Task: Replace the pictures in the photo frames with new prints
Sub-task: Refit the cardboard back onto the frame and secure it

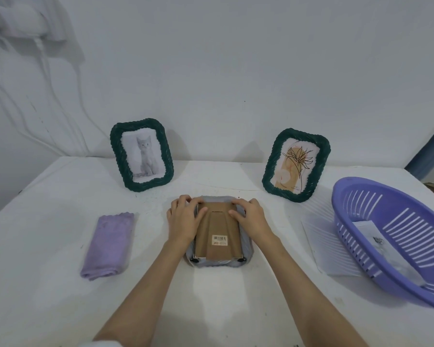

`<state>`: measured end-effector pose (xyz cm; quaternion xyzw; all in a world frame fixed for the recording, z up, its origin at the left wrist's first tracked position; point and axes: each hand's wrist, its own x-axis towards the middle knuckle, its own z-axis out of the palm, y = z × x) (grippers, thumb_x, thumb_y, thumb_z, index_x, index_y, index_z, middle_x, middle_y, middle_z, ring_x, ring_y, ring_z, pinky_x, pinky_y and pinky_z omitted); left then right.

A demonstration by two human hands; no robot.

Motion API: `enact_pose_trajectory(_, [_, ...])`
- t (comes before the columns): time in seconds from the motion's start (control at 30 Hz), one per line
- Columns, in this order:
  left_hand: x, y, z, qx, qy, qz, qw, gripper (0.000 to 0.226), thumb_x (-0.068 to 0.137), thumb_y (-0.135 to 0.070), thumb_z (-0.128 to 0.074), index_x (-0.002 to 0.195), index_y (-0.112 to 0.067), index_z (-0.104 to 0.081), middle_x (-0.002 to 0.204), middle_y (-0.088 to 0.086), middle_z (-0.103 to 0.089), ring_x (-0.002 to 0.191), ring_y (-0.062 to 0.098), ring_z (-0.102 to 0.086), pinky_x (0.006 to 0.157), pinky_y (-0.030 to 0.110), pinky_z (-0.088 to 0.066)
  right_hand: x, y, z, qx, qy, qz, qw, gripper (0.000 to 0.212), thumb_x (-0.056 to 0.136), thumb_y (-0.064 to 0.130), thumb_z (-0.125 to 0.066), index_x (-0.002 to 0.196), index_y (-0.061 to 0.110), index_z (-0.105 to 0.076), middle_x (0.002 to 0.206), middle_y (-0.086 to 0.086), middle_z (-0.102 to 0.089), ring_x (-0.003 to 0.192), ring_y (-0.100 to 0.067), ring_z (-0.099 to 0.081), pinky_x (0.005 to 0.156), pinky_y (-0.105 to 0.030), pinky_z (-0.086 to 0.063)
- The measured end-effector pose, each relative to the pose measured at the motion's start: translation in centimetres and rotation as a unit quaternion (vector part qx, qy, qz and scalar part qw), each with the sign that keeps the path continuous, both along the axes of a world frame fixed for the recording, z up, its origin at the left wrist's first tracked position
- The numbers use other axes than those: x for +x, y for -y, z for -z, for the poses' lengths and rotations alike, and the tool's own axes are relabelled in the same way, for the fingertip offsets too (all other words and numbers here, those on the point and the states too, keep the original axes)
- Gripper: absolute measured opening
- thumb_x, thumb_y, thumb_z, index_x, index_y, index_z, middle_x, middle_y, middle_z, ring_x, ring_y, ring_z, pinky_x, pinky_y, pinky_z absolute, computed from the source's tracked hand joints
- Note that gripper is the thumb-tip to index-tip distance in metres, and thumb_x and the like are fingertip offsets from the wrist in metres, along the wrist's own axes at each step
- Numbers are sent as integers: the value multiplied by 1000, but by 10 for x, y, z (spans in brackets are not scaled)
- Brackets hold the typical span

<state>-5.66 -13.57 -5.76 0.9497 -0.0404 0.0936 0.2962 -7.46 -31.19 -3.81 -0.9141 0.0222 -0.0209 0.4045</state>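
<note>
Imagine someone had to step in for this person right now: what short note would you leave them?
Left hand and right hand: both have their fingers curled at the far corners of the face-down frame, working on its brown backing board.
Cat frame stands far left and plant frame far right, both upright with pictures in.
Purple basket on the right holds some paper; a ribbed clear sheet lies beside it. Folded purple cloth lies on the left.
Done: cannot tell which frames already have new prints.
Left: finish the face-down frame and stand it up.
</note>
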Motion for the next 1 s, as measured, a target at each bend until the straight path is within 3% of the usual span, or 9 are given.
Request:
enact_pose_trajectory(0.1, [-3,0,-3,9,-11,2,1000,38,91,-45,-46,124,-27,-52,129,2,-45,125,23,-33,101,35,-26,-3,0,-2,16,4,5,1000,46,89,24,-59,132,17,-47,101,-6,-37,107,-26,-48,90,-20,-33])
enact_pose_trajectory(0.17, [-11,-1,-6,3,-11,9,1000,46,88,-52,-46,130,-32,-46,139,-1,-40,131,22,-27,105,39,-23,-9,4,-5,33,5,9,999,53,88,26,-60,137,19,-40,106,-6,-39,102,-22,-48,96,-29,-38])
enact_pose_trajectory(0.3, [-41,-3,-19,-3,-46,111,993,57,76,-68,-47,126,-40,-48,145,-9,-32,135,16,-19,107,39,-16,-34,14,-6,15,34,-9,999,38,84,23,-66,121,20,-58,105,-2,-43,92,-15,-44,91,-28,-42])
enact_pose_trajectory(0.4, [-61,-3,-14,38,-67,143,987,78,61,-82,-35,128,-42,-44,146,-11,-29,136,14,-17,106,38,-15,-59,18,1,10,49,-36,998,29,79,22,-71,108,24,-66,107,0,-47,101,-16,-44,89,-24,-37])
enact_pose_trajectory(0.5, [-68,-2,-4,53,-55,123,989,84,58,-83,-23,130,-44,-40,148,-12,-27,137,13,-15,106,37,-15,-79,18,3,0,27,-47,999,32,74,26,-75,105,27,-67,115,8,-46,110,-13,-38,95,-26,-35])
enact_pose_trajectory(0.7, [-73,3,-2,66,-38,102,992,85,59,-81,-17,132,-43,-40,150,-12,-26,138,14,-16,106,35,-15,-94,20,2,-24,25,-61,998,49,66,33,-81,112,27,-65,123,17,-40,112,-10,-31,100,-24,-27])
enact_pose_trajectory(0.93, [-73,2,-2,66,-31,101,992,85,58,-81,-18,131,-43,-42,149,-13,-27,138,14,-17,105,35,-16,-95,16,19,-22,100,-35,994,35,68,29,-80,101,26,-71,123,14,-48,105,-16,-42,96,-30,-35])
enact_pose_trajectory(1.0, [-74,2,-1,66,-30,103,992,85,58,-81,-18,131,-43,-42,150,-13,-28,138,15,-18,105,36,-16,-95,14,20,-22,116,-22,993,31,68,35,-75,97,26,-72,121,15,-49,102,-16,-44,91,-31,-35])
